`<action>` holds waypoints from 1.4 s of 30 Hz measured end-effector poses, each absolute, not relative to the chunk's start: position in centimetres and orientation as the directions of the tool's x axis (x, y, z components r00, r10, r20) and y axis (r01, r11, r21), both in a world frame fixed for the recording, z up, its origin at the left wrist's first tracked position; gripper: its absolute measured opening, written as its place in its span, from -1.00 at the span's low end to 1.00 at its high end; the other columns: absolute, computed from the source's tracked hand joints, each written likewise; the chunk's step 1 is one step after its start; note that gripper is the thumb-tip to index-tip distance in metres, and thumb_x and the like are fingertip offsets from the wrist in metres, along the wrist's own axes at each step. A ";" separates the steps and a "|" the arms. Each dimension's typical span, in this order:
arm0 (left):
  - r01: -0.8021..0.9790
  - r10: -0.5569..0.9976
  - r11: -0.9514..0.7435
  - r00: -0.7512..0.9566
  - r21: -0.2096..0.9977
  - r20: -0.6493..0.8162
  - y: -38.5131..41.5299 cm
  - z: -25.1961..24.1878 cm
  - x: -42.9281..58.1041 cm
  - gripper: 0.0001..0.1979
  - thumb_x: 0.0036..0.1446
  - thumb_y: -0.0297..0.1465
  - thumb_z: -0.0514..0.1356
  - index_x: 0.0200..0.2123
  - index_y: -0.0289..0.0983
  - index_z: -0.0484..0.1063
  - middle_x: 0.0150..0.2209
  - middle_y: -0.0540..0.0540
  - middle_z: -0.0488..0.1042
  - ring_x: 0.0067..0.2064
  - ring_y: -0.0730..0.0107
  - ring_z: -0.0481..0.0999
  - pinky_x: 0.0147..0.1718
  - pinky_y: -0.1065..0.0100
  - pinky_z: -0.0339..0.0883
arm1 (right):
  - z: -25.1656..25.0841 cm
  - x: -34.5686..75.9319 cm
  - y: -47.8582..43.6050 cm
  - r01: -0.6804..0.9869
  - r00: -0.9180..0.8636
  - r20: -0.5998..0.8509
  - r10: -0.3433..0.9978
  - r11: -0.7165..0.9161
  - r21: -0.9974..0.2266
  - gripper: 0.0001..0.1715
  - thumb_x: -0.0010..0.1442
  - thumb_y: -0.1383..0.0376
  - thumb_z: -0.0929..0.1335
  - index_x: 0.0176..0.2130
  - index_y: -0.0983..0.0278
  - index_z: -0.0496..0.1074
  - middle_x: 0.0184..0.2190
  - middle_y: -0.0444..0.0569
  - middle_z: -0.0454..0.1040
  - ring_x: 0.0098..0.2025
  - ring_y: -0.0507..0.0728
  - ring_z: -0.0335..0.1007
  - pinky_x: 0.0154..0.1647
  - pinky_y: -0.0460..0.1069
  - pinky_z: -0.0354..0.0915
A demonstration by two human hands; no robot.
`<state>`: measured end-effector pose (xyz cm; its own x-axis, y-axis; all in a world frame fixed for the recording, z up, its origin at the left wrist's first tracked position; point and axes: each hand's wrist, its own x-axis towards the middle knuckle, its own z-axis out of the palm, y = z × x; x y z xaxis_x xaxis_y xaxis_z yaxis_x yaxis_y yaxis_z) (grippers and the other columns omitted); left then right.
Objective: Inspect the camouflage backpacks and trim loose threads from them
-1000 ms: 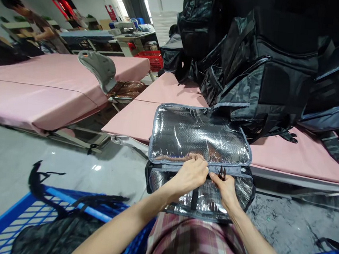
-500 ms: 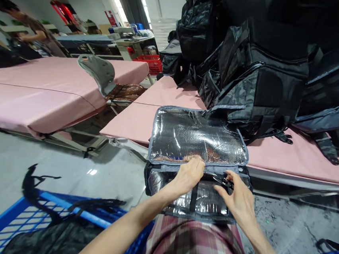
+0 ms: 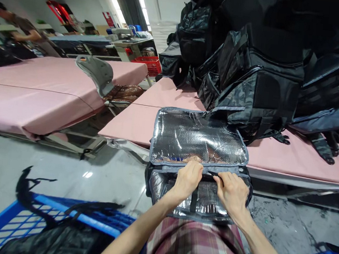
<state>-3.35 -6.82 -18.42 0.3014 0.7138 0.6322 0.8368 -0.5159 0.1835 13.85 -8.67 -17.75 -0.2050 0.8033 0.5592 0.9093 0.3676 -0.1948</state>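
Note:
An insulated bag (image 3: 210, 204) with a shiny silver lining stands against my lap at the table's edge. Its lid (image 3: 200, 136), silver inside with grey-blue trim, is folded back onto the pink table. My left hand (image 3: 189, 178) is closed on the bag's edge near the lid's fold; the pinched part is hidden under the fingers. Just to its right, over the bag's mouth, my right hand (image 3: 233, 191) is closed around a small dark pointed tool (image 3: 213, 173). The tool's tip points left toward my left hand; its exact kind is mostly covered. A dark strap (image 3: 194, 199) crosses the lining.
Black and camouflage backpacks (image 3: 269, 84) are heaped on the pink table (image 3: 134, 117) behind the bag. Blue crates (image 3: 38, 214) flank me at left and right, the left one holding a dark bag. A grey chair (image 3: 95, 72) and another person (image 3: 29, 29) are farther left.
My right hand has turned and closed more, bringing the small dark tool closer to my left hand. The left hand keeps its hold on the bag's edge.

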 end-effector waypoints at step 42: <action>0.790 0.766 -0.504 0.221 0.349 0.604 -7.6 -18.5 -3.3 -0.85 0.19 -0.56 -0.06 -0.36 -0.30 0.26 -0.43 -0.09 0.35 -0.37 0.38 0.32 -0.39 0.37 0.22 | -17.5 13.8 -8.6 0.916 -0.132 0.469 0.874 0.289 -0.280 -0.68 0.24 0.14 0.22 -0.40 0.22 0.44 -0.49 -0.12 0.48 -0.45 0.04 0.35 -0.42 -0.07 0.04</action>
<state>-3.31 -7.60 -18.48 0.2215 0.7658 0.6037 0.7903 -0.5037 0.3490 13.78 -8.58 -17.48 -0.1322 0.8735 0.4685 0.9156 0.2887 -0.2798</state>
